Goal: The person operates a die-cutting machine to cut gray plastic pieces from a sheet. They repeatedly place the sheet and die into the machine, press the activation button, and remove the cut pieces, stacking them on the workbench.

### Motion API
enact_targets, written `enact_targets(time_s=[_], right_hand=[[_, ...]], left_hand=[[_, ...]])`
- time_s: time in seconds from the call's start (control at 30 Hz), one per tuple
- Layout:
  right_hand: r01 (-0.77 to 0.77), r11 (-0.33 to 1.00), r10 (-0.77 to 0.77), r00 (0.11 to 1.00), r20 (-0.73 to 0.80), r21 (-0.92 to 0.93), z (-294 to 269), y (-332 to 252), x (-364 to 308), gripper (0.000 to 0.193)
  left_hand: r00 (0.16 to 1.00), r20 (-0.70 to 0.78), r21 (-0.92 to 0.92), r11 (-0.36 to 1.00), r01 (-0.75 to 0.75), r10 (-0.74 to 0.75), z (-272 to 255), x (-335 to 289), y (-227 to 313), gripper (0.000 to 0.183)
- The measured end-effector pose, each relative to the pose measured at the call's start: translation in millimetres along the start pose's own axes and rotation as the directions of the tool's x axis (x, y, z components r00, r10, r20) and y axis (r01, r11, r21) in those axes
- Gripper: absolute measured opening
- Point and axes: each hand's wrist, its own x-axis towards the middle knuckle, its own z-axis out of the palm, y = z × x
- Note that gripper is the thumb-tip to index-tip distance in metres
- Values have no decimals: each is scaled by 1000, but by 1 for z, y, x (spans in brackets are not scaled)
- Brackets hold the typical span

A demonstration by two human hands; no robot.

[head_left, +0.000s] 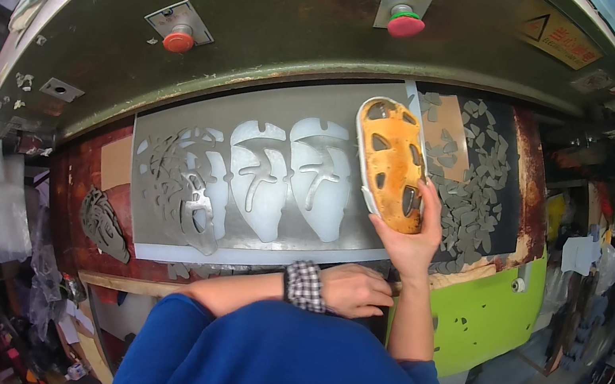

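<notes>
My right hand (413, 245) grips the near right end of an oval, sole-shaped cutting die (388, 150). The die has an orange-brown face with several openings and a pale metal rim. It is over the right end of a grey sheet (353, 235); whether it touches the sheet, I cannot tell. My left hand (356, 291), with a checked band at the wrist, is at the table's front edge, its fingers loosely extended and nothing seen in them. Sole-shaped cutouts in the sheet show a pale blue surface beneath. Cut grey pieces (171, 162) lie overlapped on the sheet's left part.
A dark green machine beam (285, 28) spans the far side, bearing an orange-red button (179, 40) and a pink-red button (405, 25). Small grey scraps (474, 214) cover the right side. Stacked grey pieces (103, 222) lie left; a lime-green panel (476, 323) is near right.
</notes>
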Motion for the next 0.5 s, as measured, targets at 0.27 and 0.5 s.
enact_targets(time_s=[0.27, 0.5], right_hand=[[130, 935, -103, 990, 99, -331, 23, 14, -17, 90], [232, 909, -271, 960, -68, -346, 46, 13, -27, 87]], left_hand=[[832, -453, 249, 851, 462, -320, -55, -120, 29, 23], [743, -594, 315, 761, 567, -308, -19, -204, 55, 27]])
